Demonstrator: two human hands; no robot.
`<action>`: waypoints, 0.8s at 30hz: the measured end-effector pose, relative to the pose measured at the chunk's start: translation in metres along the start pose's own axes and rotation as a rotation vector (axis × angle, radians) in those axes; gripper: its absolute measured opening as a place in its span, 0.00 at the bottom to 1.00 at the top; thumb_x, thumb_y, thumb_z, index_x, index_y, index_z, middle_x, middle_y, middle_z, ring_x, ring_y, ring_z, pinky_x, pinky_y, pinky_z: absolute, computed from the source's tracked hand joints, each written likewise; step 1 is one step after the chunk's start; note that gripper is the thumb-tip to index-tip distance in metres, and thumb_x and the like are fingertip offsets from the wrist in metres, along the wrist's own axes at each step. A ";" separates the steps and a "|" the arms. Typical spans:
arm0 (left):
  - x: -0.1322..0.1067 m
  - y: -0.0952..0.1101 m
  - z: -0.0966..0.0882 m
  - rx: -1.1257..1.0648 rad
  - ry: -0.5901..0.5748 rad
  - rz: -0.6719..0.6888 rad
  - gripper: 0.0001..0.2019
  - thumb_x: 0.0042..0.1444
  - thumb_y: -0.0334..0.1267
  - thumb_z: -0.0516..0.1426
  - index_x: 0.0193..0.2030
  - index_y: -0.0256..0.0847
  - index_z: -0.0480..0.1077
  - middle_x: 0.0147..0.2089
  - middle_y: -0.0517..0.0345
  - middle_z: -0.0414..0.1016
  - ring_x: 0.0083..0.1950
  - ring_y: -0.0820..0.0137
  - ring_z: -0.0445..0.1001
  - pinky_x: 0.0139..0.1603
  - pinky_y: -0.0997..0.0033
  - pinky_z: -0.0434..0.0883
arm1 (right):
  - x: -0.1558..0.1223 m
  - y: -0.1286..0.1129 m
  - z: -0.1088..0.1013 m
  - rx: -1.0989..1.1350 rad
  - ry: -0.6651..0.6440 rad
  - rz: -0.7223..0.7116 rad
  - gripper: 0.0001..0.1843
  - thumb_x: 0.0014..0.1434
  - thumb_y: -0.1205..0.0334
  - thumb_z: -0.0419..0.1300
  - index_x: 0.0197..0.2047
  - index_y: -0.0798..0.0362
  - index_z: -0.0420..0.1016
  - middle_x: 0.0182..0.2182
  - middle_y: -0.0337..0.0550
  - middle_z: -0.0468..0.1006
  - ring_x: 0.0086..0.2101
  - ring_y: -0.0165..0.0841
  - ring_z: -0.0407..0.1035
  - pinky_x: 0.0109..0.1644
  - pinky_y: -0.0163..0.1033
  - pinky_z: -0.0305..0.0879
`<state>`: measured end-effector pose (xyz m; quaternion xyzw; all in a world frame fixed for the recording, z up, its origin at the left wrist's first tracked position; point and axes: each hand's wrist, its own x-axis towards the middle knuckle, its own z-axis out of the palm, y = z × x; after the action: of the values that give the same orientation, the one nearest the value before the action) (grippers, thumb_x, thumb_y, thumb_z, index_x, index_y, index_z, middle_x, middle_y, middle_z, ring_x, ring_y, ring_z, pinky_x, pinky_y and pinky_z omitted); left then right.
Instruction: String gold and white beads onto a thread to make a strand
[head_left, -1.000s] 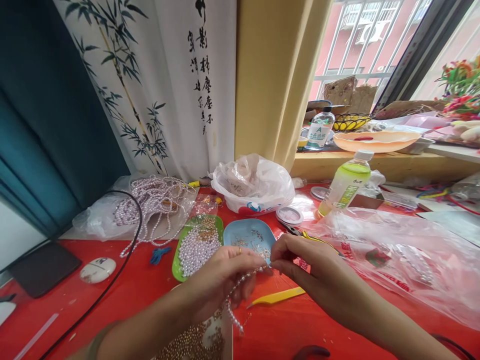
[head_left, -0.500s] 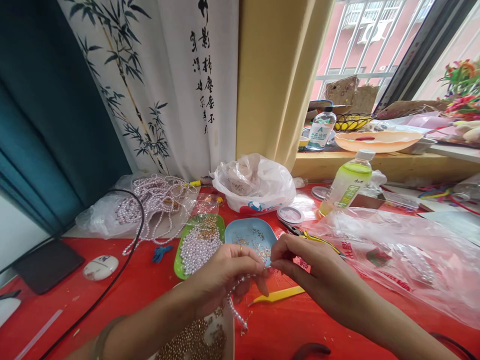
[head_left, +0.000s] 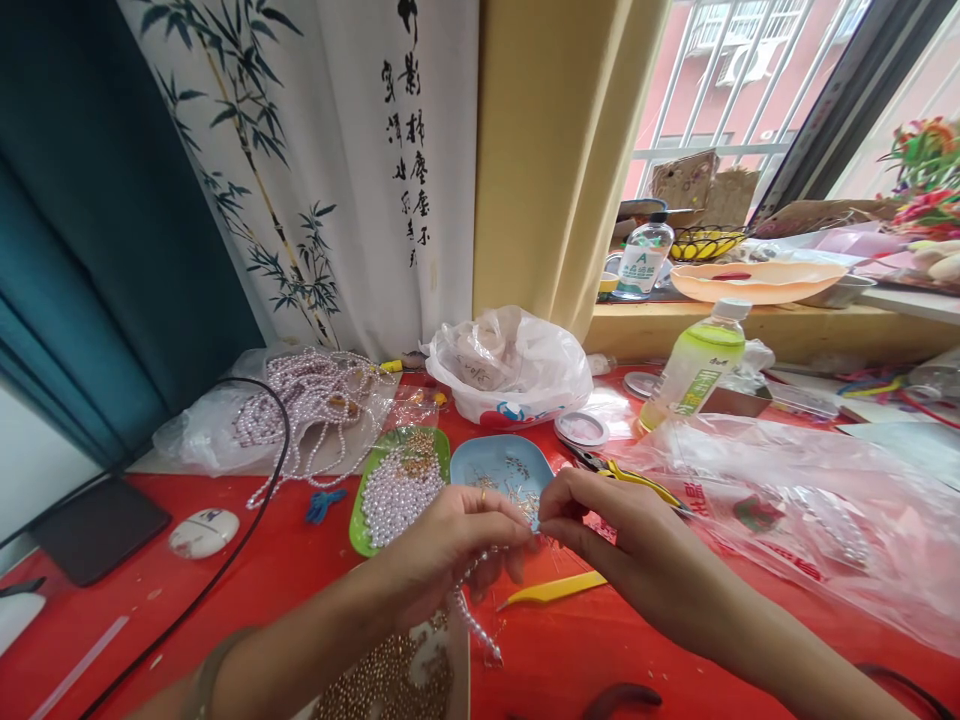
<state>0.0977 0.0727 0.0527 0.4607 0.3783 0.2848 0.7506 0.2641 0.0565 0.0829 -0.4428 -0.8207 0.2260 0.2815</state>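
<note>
My left hand (head_left: 472,535) is closed in a pinch on a strand of pearl beads (head_left: 477,628), whose loose end hangs below the fingers. My right hand (head_left: 592,515) pinches at the upper end of the strand, its fingertips nearly meeting the left ones; what lies between them is too small to make out. Behind the hands stand a green tray (head_left: 358,530) of white and gold beads and a blue tray (head_left: 487,450) with small metal findings. Yellow tweezers (head_left: 559,588) lie under the right hand. Below the left wrist is a container of gold-brown beads (head_left: 390,685).
Yellow-handled pliers (head_left: 645,480) lie behind my right hand. A drink bottle (head_left: 701,360) and a clear plastic bag (head_left: 787,500) are at the right. At the back are a bag-lined bowl (head_left: 510,375) and bundled pearl strands (head_left: 307,400). A black cable (head_left: 255,520) crosses the left side.
Both hands stay almost in place, fingertips slightly closer together. The lower fingers of my left hand have curled in a little, and the hanging strand end has swung slightly right.
</note>
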 end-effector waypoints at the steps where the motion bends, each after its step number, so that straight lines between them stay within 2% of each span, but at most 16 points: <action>1: 0.000 0.000 0.000 0.006 0.003 -0.003 0.05 0.43 0.34 0.55 0.23 0.34 0.67 0.17 0.62 0.65 0.13 0.84 0.54 0.12 0.81 0.49 | 0.000 0.000 0.000 -0.001 0.000 0.001 0.07 0.52 0.72 0.52 0.25 0.53 0.62 0.22 0.33 0.69 0.24 0.24 0.62 0.26 0.28 0.57; 16: 0.001 0.001 -0.001 0.006 0.019 -0.032 0.06 0.42 0.32 0.54 0.27 0.33 0.71 0.18 0.60 0.68 0.15 0.83 0.54 0.14 0.80 0.49 | 0.002 0.004 0.000 -0.040 0.038 0.026 0.07 0.53 0.71 0.50 0.25 0.53 0.62 0.22 0.35 0.69 0.23 0.25 0.61 0.25 0.30 0.57; 24: 0.002 0.001 -0.001 0.031 -0.025 -0.035 0.10 0.42 0.37 0.57 0.31 0.32 0.72 0.24 0.55 0.70 0.18 0.82 0.58 0.17 0.79 0.54 | 0.001 0.008 0.000 -0.032 0.051 0.037 0.06 0.53 0.71 0.50 0.26 0.53 0.61 0.23 0.35 0.69 0.24 0.25 0.62 0.27 0.29 0.57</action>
<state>0.0980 0.0753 0.0526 0.4693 0.3815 0.2599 0.7528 0.2683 0.0609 0.0778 -0.4681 -0.8085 0.2067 0.2907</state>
